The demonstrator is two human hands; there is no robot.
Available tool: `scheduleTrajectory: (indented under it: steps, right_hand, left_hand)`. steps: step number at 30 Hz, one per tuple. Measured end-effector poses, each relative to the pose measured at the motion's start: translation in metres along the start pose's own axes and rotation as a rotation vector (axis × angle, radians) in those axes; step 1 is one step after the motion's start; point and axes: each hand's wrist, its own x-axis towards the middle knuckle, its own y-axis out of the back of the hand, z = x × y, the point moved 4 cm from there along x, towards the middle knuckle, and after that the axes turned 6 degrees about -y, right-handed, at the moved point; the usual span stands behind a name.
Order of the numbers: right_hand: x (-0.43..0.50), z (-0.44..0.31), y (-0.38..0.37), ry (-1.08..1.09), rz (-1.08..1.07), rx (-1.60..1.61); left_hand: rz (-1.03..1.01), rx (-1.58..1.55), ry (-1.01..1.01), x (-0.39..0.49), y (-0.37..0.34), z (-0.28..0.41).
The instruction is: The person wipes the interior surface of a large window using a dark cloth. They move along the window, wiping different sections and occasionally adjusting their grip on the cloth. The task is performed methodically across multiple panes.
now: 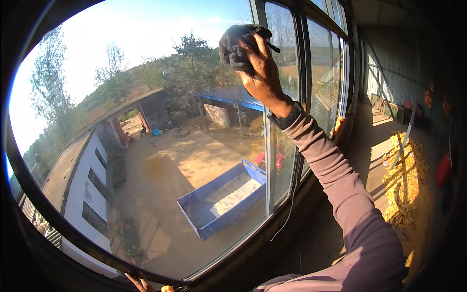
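Observation:
Raised at upper centre, my right hand (pixel 261 75) presses a bunched dark grey cloth (pixel 235 47) to the large window pane (pixel 153 204). A dark strip of the cloth sticks out past my fingers to the right. The pane's light metal side rail (pixel 268 164) runs just below that hand. Only some fingers of my left hand (pixel 140 282) show at the bottom edge, touching the dark lower window frame (pixel 91 255); the rest is out of view. A small orange object (pixel 168 288) lies beside those fingers, mostly cut off.
Further window panels (pixel 321 69) continue to the right. A thin white cord (pixel 288 219) hangs below the frame. Indoors, a heap of corn cobs (pixel 405 182) covers part of the floor. Through the glass, a blue trailer bed (pixel 222 200) stands in the yard below, beside a white-walled building (pixel 85 182).

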Motion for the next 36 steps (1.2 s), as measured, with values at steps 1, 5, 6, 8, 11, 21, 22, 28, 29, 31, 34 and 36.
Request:
scheduleTrajectory:
  steps: [1, 5, 6, 8, 11, 21, 22, 28, 29, 31, 34, 36]
  right_hand:
    - [-0.023, -0.026, 0.001, -0.033, -0.116, -0.027]
    - [-0.052, -0.073, 0.008, 0.043, -0.363, 0.123]
    - [-0.043, -0.069, 0.009, 0.091, -0.321, 0.11]
    - [-0.017, -0.049, 0.011, 0.047, -0.225, 0.029]
    - [0.048, -0.01, 0.002, -0.04, -0.022, -0.063]
    - [-0.05, -0.118, -0.014, 0.077, -0.34, 0.058]
    - [-0.064, -0.135, -0.015, 0.154, -0.325, 0.061]
    - [-0.049, -0.107, -0.008, 0.107, -0.349, 0.077]
    - [-0.033, -0.09, -0.005, 0.043, -0.35, 0.028]
    - [0.014, -0.065, -0.007, 0.012, -0.12, -0.021]
    - [0.068, -0.056, -0.013, 0.062, 0.094, -0.046]
    - [0.074, -0.071, -0.02, 0.097, 0.161, -0.075]
  left_hand:
    - [0.02, -0.117, 0.056, 0.0, -0.002, 0.003]
    - [0.09, -0.353, 0.108, 0.0, -0.009, 0.022]
    - [0.072, -0.389, 0.132, -0.001, -0.011, 0.026]
    - [0.042, -0.368, 0.06, 0.001, -0.011, 0.035]
    - [0.091, -0.361, 0.114, -0.001, -0.008, 0.038]
    - [-0.036, -0.275, 0.087, -0.001, -0.012, 0.027]
    - [-0.04, -0.313, 0.084, -0.001, -0.012, 0.021]
    - [0.009, -0.383, -0.08, 0.001, -0.02, -0.024]
    - [0.062, -0.307, -0.109, 0.003, -0.018, -0.028]
    - [-0.012, -0.364, -0.162, 0.004, -0.023, -0.029]
    - [0.079, -0.433, -0.141, -0.002, -0.024, -0.018]
    - [0.063, -0.466, -0.048, -0.003, -0.025, -0.008]
